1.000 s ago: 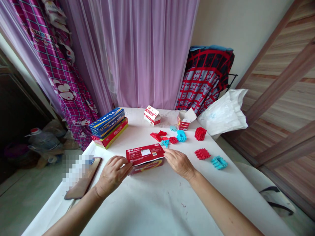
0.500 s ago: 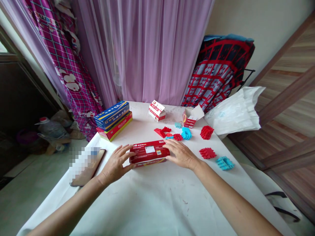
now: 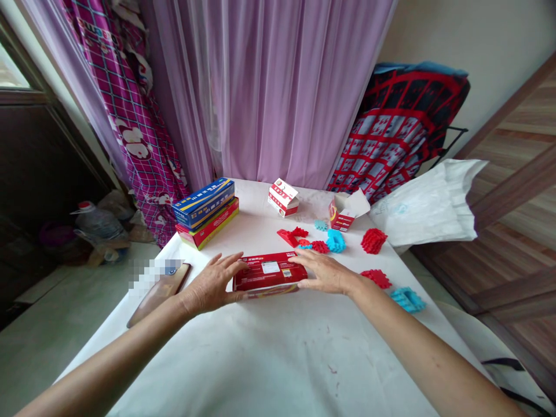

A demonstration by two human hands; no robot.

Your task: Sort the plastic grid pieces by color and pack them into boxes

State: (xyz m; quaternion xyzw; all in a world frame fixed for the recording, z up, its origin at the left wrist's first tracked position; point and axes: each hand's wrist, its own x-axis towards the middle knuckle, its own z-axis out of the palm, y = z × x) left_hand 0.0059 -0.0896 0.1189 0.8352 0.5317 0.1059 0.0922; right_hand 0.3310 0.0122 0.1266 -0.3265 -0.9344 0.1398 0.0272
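Observation:
A long red cardboard box (image 3: 260, 278) with a white label lies flat on the white-covered table (image 3: 243, 359). At its left end is my left hand (image 3: 212, 284), fingers over the top edge and thumb along the near side. My right hand (image 3: 325, 271) clasps the right end in the same way, fingertips on the lid. Between them the two hands hold the box. Just beyond it sit red toy pieces (image 3: 287, 237) and a blue toy piece (image 3: 335, 241). Right of my right wrist are a red block cluster (image 3: 377, 278) and a blue one (image 3: 407, 299).
A blue box (image 3: 204, 204) rests on a red-and-yellow box (image 3: 208, 225) at the back left. A phone (image 3: 158, 298) lies near the left edge. At the back are a white-and-red carton (image 3: 283, 198), an open carton (image 3: 347, 209) and a white bag (image 3: 428, 205).
The whole view has shifted slightly, so things appear a little further right. Both hands stay at the ends of the red box, which shows little or no movement on the table.

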